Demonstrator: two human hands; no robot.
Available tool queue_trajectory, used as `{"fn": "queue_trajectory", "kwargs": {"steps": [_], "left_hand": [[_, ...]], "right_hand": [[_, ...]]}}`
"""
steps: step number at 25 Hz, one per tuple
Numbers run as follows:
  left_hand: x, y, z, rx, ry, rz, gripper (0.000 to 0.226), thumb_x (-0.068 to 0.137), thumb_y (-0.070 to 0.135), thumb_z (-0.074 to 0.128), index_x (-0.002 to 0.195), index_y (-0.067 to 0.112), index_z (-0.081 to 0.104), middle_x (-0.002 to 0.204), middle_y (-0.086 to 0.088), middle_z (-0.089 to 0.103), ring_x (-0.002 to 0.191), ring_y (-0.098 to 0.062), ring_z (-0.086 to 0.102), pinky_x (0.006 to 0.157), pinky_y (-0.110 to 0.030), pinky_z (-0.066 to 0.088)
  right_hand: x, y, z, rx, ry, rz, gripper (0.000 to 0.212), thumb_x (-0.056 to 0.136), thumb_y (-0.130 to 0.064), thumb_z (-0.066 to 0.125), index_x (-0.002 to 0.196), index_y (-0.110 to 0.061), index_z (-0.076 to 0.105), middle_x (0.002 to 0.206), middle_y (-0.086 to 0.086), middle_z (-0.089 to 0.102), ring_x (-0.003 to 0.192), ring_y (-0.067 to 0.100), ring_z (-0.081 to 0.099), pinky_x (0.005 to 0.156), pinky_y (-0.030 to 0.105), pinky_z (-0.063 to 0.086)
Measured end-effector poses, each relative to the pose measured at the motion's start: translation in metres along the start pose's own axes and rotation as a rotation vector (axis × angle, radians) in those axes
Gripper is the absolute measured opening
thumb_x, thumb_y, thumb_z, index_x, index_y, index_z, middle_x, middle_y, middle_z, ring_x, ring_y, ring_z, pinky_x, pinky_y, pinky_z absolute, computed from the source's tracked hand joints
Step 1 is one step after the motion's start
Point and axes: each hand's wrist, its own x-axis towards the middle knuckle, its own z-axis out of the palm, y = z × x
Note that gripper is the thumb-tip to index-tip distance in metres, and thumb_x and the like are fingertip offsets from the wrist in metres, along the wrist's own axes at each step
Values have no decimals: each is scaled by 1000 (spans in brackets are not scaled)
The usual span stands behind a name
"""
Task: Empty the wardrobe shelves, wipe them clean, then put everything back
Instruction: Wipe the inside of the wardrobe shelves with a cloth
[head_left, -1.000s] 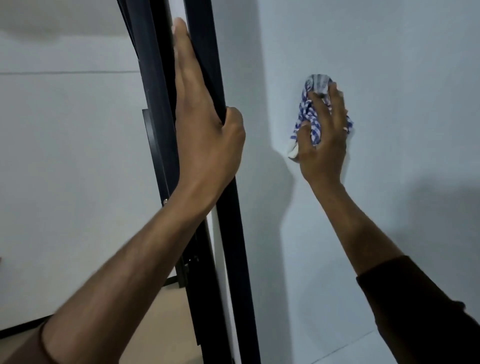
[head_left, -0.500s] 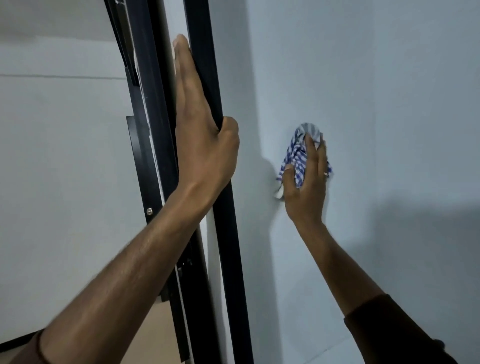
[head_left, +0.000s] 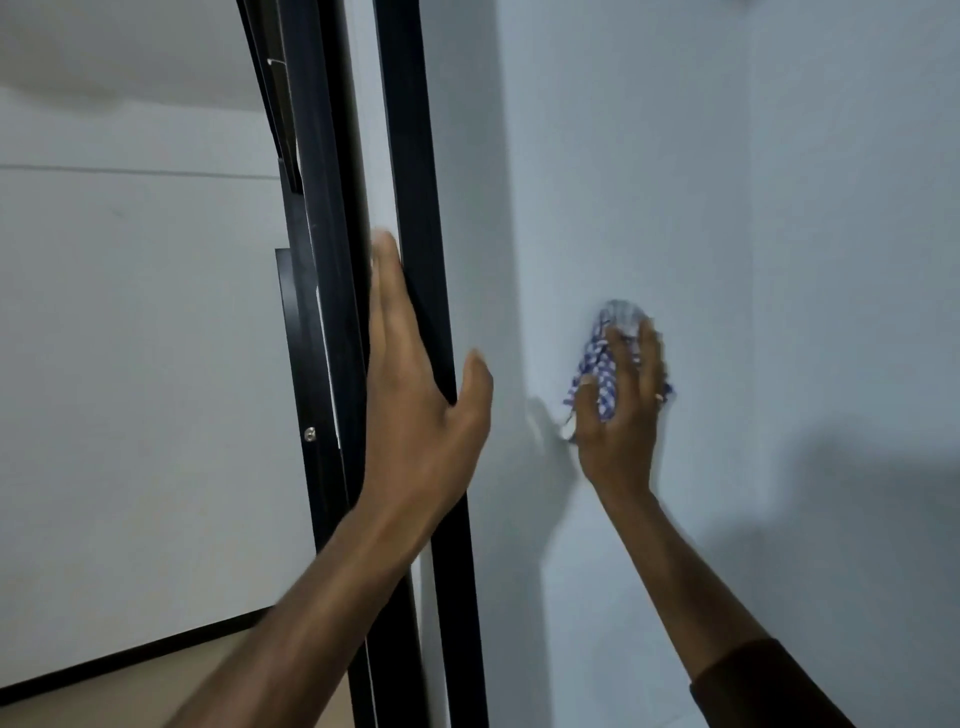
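The person's right hand (head_left: 621, 415) presses a bunched cloth (head_left: 605, 358) flat against the pale inner wall (head_left: 649, 156) of the wardrobe, with fingers extended and slightly spread over the fabric rather than curled around it, so that the palm bears the wad against the panel; this posture suits wiping, since pressure is spread across a broad contact. The cloth is a soft woven piece in a blue-and-white check, crumpled into a rounded pad, and part of it protrudes above the fingertips and to the left of the thumb. The hand and cloth are blurred, which suggests a stroke in progress. The left hand (head_left: 415, 395) rests on the black frame edge (head_left: 415, 208) of the wardrobe, fingers straight and pressed together along the outer side and the thumb set apart on the inner side, apparently to brace the body or steady the frame while the other arm reaches inward. The frame is a straight, narrow, dark profile with a matte finish; a small screw (head_left: 309, 432) shows on an adjacent dark strip. The wall is smooth, flat and uniformly light. No shelf contents are visible, so the task appears to be in its wiping stage.
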Motion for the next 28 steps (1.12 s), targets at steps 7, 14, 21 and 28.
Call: {"fn": "queue_trajectory", "kwargs": {"steps": [7, 14, 21, 28], "left_hand": [[-92, -19, 10, 65, 3, -32, 86, 98, -1, 57, 159, 3, -3, 170, -3, -3, 157, -16, 1, 126, -29, 9], [-165, -30, 17, 90, 32, -158, 82, 94, -11, 55, 158, -4, 4, 170, -10, 5, 157, -21, 7, 125, -26, 12], [-179, -32, 14, 41, -29, -185, 81, 90, -20, 50, 156, -9, 3, 168, -17, 2, 157, -24, 4, 127, -32, 9], [-184, -34, 20, 11, -4, -195, 81, 89, -22, 49, 155, -10, 4, 168, -19, 3, 157, -23, 4, 127, -35, 9]], "right_hand": [[-89, -63, 11, 99, -530, -368, 54, 105, -48, 24, 155, -50, 2, 166, -14, 4, 154, 11, 1, 123, 52, 14], [-104, -9, -15, 3, -245, 43, 65, 102, -25, 44, 159, -17, 14, 165, 17, 10, 154, 36, 7, 119, 63, 16], [-172, 18, -33, -96, -470, -161, 74, 93, -22, 62, 157, -20, 24, 166, 15, 10, 154, 33, 10, 118, 58, 27], [-242, -24, -35, -158, -801, -304, 88, 95, -32, 57, 160, -20, -1, 167, 10, -5, 154, 32, -3, 124, 52, 5]]}}
